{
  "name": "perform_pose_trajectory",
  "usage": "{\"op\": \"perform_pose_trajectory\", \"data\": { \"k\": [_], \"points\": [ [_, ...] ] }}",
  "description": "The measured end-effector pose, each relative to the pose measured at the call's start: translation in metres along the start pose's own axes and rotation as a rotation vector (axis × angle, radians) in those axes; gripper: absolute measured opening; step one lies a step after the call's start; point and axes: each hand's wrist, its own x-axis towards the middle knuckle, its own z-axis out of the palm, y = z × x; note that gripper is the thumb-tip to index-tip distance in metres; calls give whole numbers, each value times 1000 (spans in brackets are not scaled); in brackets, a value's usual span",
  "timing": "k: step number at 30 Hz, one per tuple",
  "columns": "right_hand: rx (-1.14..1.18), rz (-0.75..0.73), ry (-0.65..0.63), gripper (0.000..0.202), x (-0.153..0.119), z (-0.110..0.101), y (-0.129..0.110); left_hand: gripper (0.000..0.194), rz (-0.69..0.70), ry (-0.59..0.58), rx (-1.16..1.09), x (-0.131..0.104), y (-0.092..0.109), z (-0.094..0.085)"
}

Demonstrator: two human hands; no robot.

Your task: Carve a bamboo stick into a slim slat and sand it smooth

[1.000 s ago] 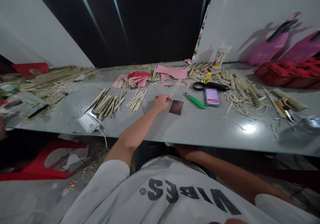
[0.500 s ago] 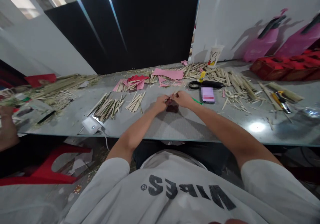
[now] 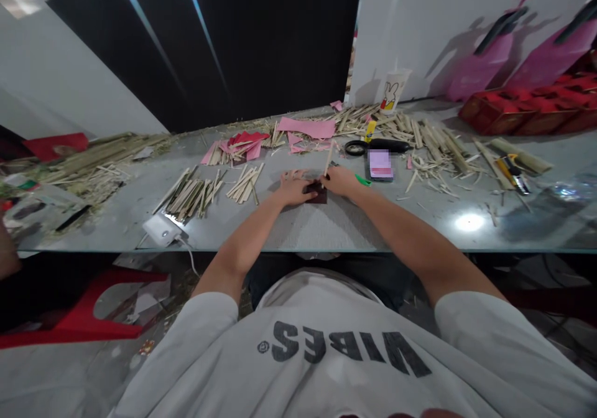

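Note:
My left hand (image 3: 295, 189) rests on the grey tabletop with its fingers spread and its thumb side touching a small dark brown piece (image 3: 319, 196). What material this piece is I cannot make out. Right beside it, my right hand (image 3: 342, 182) is closed, pinching a thin pale bamboo stick (image 3: 329, 158) that points away from me. Its lower end is hidden by the fingers, near the brown piece. Close to my right wrist lies a bright green object (image 3: 362, 180), partly covered by the arm.
Bamboo stick bundles (image 3: 193, 195) lie left, near a white box (image 3: 161, 230) with a cable. Pink paper (image 3: 306, 128), a phone (image 3: 380, 164), black-handled scissors (image 3: 380, 147), a cup (image 3: 394, 92) and red boxes (image 3: 499, 113) lie beyond and right. Another person's arm (image 3: 7, 250) shows far left.
My left hand has opened out flat on the table, from a pinch at the brown piece. The stick in my right hand now points up and away. The view has shifted slightly.

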Motion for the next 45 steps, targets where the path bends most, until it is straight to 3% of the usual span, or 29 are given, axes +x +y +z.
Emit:
{"op": "perform_pose_trajectory", "data": {
  "k": [7,12,18,21,27,36,40,45],
  "points": [
    [-40,-17,-27,51,-7,2,-9,76,-14,0,-10,-1,2,2],
    [-38,-66,-45,50,-13,5,-23,87,-23,-62,-12,1,0,3],
    [-76,70,24,54,-3,1,-21,98,-30,-146,-10,5,2,0],
    [-69,64,11,50,-7,-1,-21,104,-21,-166,1,5,5,-2],
    [-30,-2,-56,47,-16,3,-28,104,-32,-176,7,4,6,-3],
    [-30,12,-29,44,-15,2,-31,111,-63,-174,-2,7,4,-1],
    [-29,-11,-66,38,-22,-1,-31,107,-52,-158,-24,5,3,0],
    [-31,-18,-96,38,-22,-2,-30,73,48,-125,-83,5,4,0]
  ]
}}
